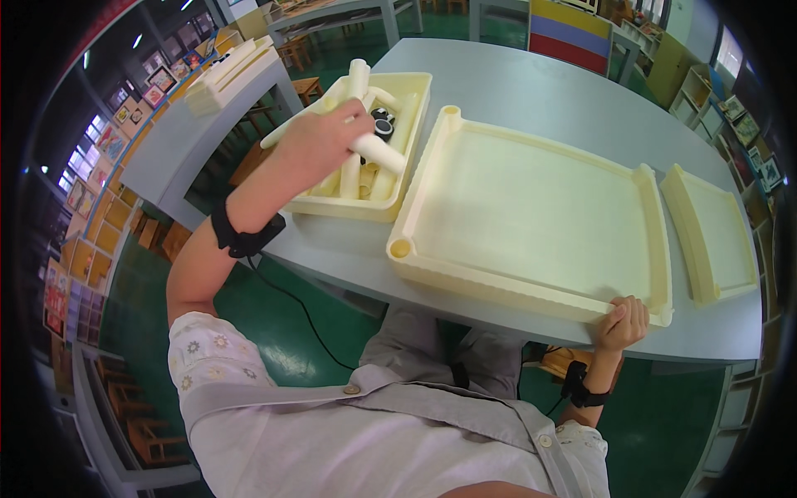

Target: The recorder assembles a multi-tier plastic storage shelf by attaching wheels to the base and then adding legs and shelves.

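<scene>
The left hand (pixel 332 137) is gripping a pale tube (pixel 379 153) over a cream bin (pixel 342 207), which is holding other tubes (pixel 349 176) and black-and-white parts (pixel 383 127). Beside it on the desk (pixel 581 106), a large cream tray (pixel 523 207) is lying; the right hand (pixel 624 322), well apart from the left, is clasping its near right corner. Farther right, a smaller tray (pixel 721 236) is resting.
</scene>
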The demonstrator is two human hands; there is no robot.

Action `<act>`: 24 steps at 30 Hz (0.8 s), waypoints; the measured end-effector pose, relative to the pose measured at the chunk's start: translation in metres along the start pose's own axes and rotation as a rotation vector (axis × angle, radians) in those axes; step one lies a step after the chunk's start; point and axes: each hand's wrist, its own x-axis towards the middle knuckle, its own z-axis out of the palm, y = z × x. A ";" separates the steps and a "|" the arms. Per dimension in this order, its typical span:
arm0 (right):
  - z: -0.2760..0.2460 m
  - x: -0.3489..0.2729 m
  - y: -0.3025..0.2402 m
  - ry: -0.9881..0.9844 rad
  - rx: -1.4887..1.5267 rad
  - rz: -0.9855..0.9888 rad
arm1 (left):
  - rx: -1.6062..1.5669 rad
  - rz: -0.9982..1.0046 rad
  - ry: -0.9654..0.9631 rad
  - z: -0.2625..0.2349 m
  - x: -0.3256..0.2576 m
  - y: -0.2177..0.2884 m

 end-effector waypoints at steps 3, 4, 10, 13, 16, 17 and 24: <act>-0.003 -0.002 0.000 0.002 -0.054 -0.004 | -0.456 0.145 -0.325 0.007 -0.002 -0.006; -0.004 -0.003 0.001 0.002 -0.055 -0.009 | -0.459 0.143 -0.321 0.014 -0.004 -0.031; 0.000 -0.002 0.002 0.015 0.014 -0.016 | -0.522 -0.316 -0.095 0.130 -0.071 -0.220; -0.001 -0.011 0.005 0.027 -0.036 -0.004 | -1.343 -0.817 -0.320 0.172 -0.076 -0.190; 0.005 -0.011 0.006 -0.019 -0.012 0.026 | -1.202 -0.877 -0.211 0.158 -0.092 -0.175; 0.007 -0.013 0.008 0.007 -0.012 0.019 | -0.921 -0.688 -0.111 0.160 -0.097 -0.185; 0.004 -0.015 0.005 0.017 -0.055 0.011 | -0.600 -0.573 -0.339 0.078 -0.027 -0.106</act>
